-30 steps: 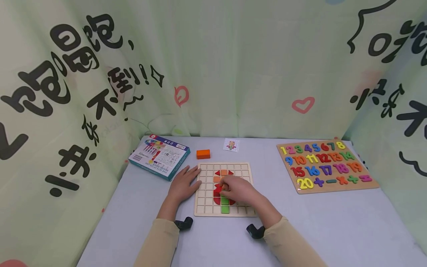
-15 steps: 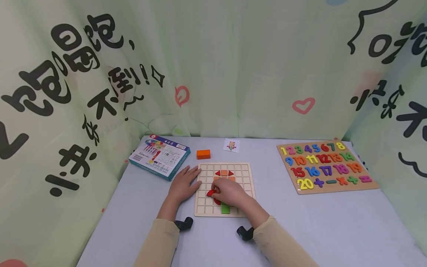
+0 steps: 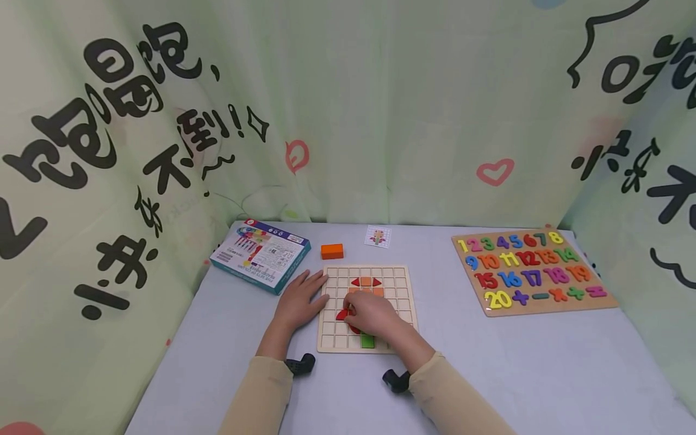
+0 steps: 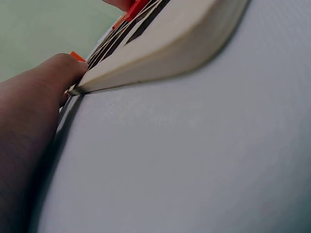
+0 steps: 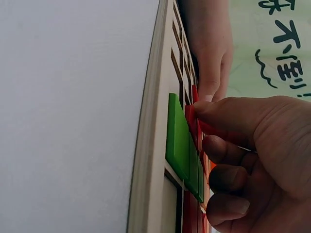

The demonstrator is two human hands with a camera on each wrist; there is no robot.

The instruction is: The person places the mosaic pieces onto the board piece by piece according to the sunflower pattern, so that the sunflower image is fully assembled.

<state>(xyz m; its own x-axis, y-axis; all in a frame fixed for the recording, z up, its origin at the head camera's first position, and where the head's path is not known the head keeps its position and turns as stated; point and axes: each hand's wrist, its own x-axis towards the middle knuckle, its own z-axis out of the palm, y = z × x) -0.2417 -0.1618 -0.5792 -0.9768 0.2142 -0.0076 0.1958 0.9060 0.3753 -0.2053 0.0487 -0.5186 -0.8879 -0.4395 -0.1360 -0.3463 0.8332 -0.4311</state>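
Note:
A square wooden grid board point(image 3: 399, 278) lies on the table, with red, orange and green tiles set into its cells. My left hand point(image 3: 296, 302) lies flat along the board's left edge, fingers extended and thumb on the rim. Over the board's middle, my right hand point(image 3: 375, 313) pinches a small red tile point(image 3: 341, 315) between thumb and forefinger, at a cell left of the pattern. Green tiles point(image 5: 177, 138) form a column toward the near edge. Orange tiles point(image 3: 367, 281) and small red triangles point(image 3: 377, 282) sit near the top. My right hand hides the pattern's centre.
Behind the board lie an orange block point(image 3: 331, 251) and a small pattern card point(image 3: 377, 236). A flat puzzle box point(image 3: 260, 254) rests at the back left. At the right is a wooden number board point(image 3: 535, 272) with colourful digits. A printed curtain point(image 3: 348, 109) surrounds the table.
My right hand has shifted left across the board, and the red tile at its fingertips now shows left of the pattern. My left hand has stayed in place.

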